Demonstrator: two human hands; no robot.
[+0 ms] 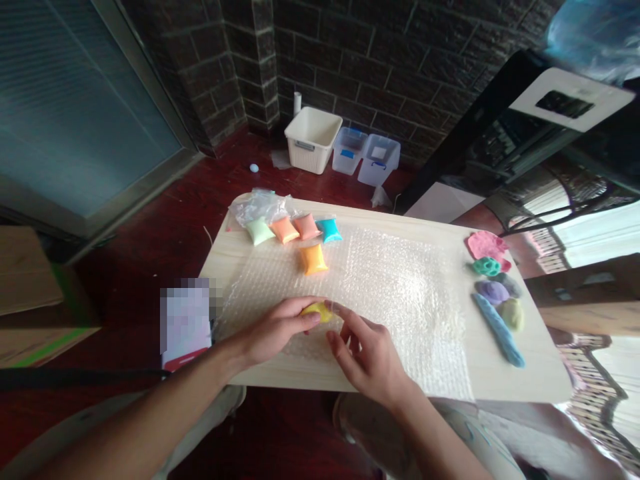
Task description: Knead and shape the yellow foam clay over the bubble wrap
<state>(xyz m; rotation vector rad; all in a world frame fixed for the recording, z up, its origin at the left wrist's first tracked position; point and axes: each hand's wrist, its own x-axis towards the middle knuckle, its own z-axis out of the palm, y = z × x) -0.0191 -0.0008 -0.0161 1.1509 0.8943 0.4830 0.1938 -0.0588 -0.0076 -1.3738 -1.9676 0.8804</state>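
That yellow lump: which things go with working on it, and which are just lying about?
Seems part of it:
- yellow lump
- left hand
- right hand
- bubble wrap
- probably the coloured packets and soft shapes

Seems just lying about:
- white basket
- clear tubs
- blue ball

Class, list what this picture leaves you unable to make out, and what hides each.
- Part of the soft yellow lump: head view, behind fingers of the left hand.
- Markings on the lilac-and-red package: head view, pixelated.
- Rest of the translucent blue container: head view, cut off by the upper edge.
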